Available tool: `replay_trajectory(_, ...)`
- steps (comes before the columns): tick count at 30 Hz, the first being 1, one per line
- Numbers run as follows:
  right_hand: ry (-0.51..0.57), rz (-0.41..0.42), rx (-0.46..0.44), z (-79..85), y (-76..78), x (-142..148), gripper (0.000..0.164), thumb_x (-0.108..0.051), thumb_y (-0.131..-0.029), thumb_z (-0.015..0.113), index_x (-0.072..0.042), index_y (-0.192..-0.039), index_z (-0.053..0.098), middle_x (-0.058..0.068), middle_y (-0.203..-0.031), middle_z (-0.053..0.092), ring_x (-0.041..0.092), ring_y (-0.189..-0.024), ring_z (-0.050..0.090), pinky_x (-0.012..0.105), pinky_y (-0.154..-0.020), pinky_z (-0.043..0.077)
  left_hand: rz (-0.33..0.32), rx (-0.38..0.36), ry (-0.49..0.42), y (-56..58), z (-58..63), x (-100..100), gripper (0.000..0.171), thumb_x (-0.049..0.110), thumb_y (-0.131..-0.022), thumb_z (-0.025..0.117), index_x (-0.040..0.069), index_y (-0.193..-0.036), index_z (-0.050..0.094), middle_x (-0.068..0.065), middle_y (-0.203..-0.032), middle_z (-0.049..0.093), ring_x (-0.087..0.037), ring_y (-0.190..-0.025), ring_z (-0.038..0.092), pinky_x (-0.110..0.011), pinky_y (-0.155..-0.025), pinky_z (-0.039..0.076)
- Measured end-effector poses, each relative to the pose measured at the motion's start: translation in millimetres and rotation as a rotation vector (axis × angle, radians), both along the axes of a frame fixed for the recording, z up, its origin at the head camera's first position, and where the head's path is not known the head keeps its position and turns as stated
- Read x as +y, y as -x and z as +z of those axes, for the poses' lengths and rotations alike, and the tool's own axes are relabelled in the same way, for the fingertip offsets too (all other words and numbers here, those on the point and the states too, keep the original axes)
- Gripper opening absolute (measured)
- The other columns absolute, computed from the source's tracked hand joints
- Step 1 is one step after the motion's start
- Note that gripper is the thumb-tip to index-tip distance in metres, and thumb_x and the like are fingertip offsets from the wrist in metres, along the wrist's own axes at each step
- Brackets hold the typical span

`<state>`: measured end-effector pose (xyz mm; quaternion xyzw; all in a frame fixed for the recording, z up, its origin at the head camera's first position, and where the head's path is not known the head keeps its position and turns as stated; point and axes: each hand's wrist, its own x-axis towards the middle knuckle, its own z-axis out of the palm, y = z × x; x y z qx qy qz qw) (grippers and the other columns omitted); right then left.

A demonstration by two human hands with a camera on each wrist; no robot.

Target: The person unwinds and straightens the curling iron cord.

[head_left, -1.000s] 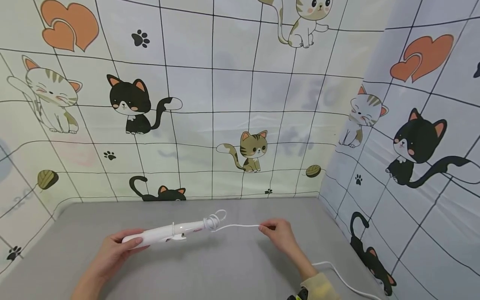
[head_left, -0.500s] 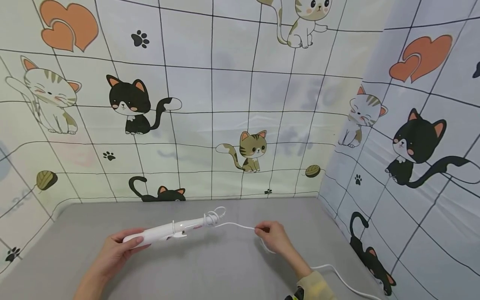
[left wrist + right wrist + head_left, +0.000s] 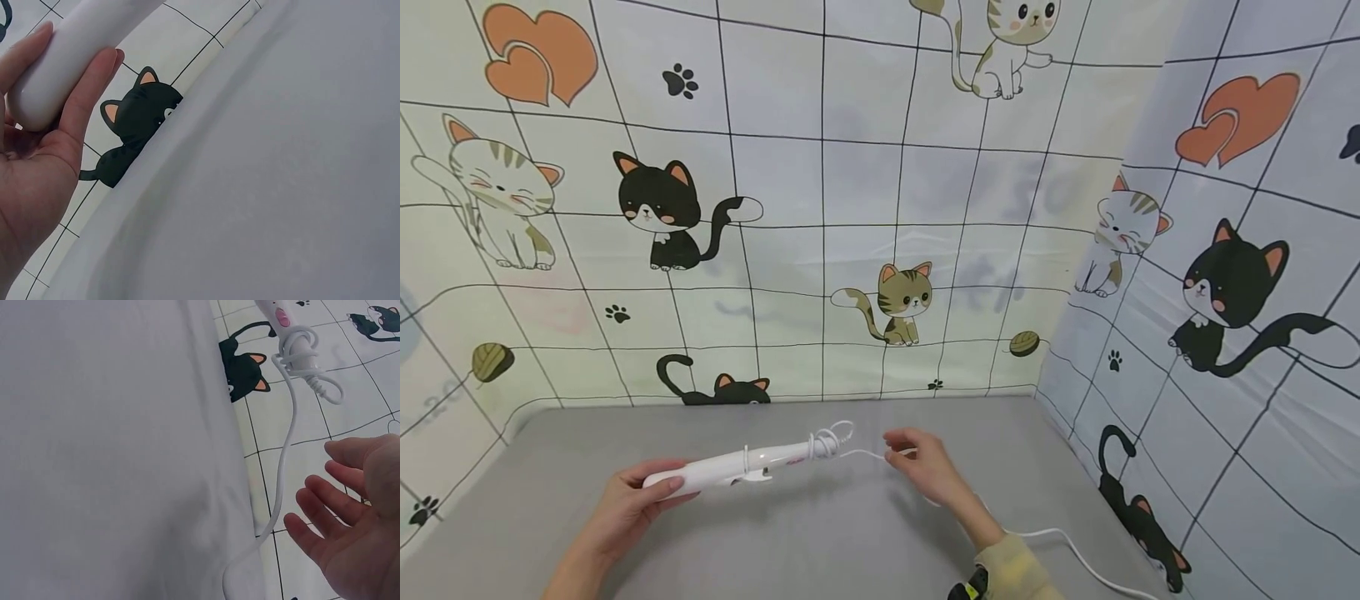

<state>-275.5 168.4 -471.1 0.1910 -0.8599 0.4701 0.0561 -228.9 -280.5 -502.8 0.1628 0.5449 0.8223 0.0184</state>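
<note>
1. Left hand point(image 3: 625, 504) grips the white curling iron point(image 3: 730, 467) by its tip, held just above the grey table point(image 3: 850, 542); keep it level.
2. Right hand point(image 3: 928, 467) is open, fingers relaxed beside the white cord point(image 3: 284, 469); pinch it near the coil and wind snugly.

Bright, even light; soft shadows; wide-angle bending at edges.

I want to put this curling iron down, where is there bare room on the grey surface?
Bare grey surface lies in front of both hands, and between the curling iron and the cat-print backdrop. The right is crowded: the white cord trails there.
</note>
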Motion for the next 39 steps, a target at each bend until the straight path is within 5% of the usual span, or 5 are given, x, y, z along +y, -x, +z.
replay_trajectory(8, 0.047, 0.146, 0.006, -11.2, 4.4, -8.0, 0.033, 0.001, -0.093, 0.070, 0.010, -0.124, 0.064, 0.025, -0.119, 0.069, 0.039, -0.112, 0.066, 0.058, -0.097, 0.056, -0.034, 0.014, 0.026, -3.2, 0.8, 1.1, 0.035, -0.020, -0.096, 0.050, -0.006, -0.118, 0.073, -0.004, -0.116, 0.075, -0.017, -0.105, 0.069, -0.043, -0.089, 0.062)
replay_trajectory(16, 0.044, 0.203, -0.036, -14.7, 5.3, -10.1, 0.037, -0.003, -0.098, 0.066, 0.008, -0.133, 0.061, 0.025, -0.125, 0.068, 0.039, -0.115, 0.066, 0.045, -0.100, 0.057, -0.073, 0.018, 0.037, -2.3, -0.5, -0.1, 0.039, -0.021, -0.097, 0.048, -0.004, -0.120, 0.074, -0.005, -0.117, 0.075, -0.018, -0.105, 0.070, -0.044, -0.090, 0.062)
replay_trajectory(22, -0.013, 0.248, -0.072, -16.2, 5.5, -12.4, 0.026, -0.006, -0.098, 0.067, 0.005, -0.121, 0.070, 0.015, -0.114, 0.073, 0.027, -0.104, 0.069, 0.029, -0.089, 0.059, -0.091, 0.023, 0.041, -2.4, -0.7, -2.0, 0.039, -0.020, -0.097, 0.048, -0.002, -0.121, 0.074, -0.004, -0.118, 0.074, -0.018, -0.106, 0.069, -0.045, -0.090, 0.062)
replay_trajectory(29, 0.010, 0.223, -0.163, -18.2, 1.6, -14.0, 0.019, -0.012, -0.095, 0.073, 0.001, -0.110, 0.076, -0.002, -0.084, 0.070, 0.008, -0.070, 0.057, 0.019, -0.055, 0.049, -0.078, 0.013, 0.027, -3.8, -1.1, -4.2, 0.041, -0.020, -0.097, 0.048, 0.000, -0.120, 0.075, -0.004, -0.119, 0.074, -0.018, -0.105, 0.070, -0.044, -0.090, 0.062)
replay_trajectory(39, 0.132, 0.062, -0.157, -20.6, 3.8, -17.3, 0.019, -0.008, -0.097, 0.070, 0.010, -0.104, 0.073, 0.021, -0.080, 0.068, 0.012, -0.059, 0.058, 0.025, -0.039, 0.054, -0.073, 0.014, 0.020, -6.5, -2.9, -6.5, 0.042, -0.021, -0.097, 0.047, 0.001, -0.119, 0.076, -0.005, -0.119, 0.074, -0.017, -0.106, 0.069, -0.044, -0.090, 0.062)
